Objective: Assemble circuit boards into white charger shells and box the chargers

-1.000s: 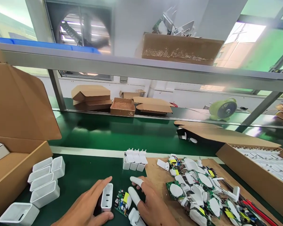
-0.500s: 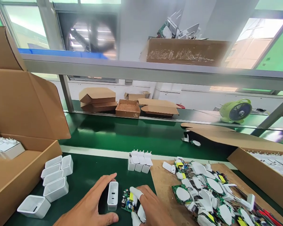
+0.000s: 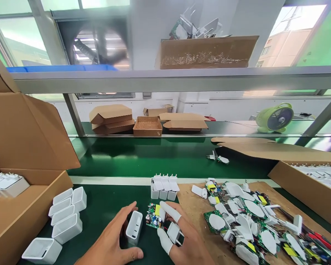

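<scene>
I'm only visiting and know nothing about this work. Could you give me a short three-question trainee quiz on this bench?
1. Count: how many white covers show on the right hand, thumb included?
2. True or false: the circuit board is inside the white casing beside the left hand.
3. Fill in: the pile of parts lies on a ____ sheet (colour).

Key: 1. Two. 2. False; it is outside, at the right hand. 3. Brown.
</scene>
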A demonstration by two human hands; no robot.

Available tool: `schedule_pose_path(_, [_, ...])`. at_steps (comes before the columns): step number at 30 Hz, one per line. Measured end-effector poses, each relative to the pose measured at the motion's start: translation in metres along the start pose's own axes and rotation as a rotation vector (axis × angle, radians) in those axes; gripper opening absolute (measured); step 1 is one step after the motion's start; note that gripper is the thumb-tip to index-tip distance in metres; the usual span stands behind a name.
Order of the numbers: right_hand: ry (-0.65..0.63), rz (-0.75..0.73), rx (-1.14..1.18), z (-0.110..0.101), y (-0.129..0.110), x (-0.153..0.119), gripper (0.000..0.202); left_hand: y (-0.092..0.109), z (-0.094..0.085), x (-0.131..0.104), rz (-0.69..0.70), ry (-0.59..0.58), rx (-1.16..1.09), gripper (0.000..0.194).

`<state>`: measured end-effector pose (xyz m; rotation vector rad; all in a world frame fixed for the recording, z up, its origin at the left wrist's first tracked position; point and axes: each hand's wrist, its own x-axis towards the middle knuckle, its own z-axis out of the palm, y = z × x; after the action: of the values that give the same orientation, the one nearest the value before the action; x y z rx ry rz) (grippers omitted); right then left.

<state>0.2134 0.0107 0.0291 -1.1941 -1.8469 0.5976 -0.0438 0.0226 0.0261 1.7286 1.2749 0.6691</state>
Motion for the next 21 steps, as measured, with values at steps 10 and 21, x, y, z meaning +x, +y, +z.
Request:
schedule_pose_path(10, [0.005,-0.458,-0.285,-0.008,-0.015,-0.002,0.064,-0.011,0.014,0.004,0.378,0.160,0.102,0.073])
schedule_pose_path(21, [-0.203,-0.375,-0.449,-0.009,-0.013,-0.002,0.070,-0.015,0.016,0.003,0.492,0.240,0.274,0.071])
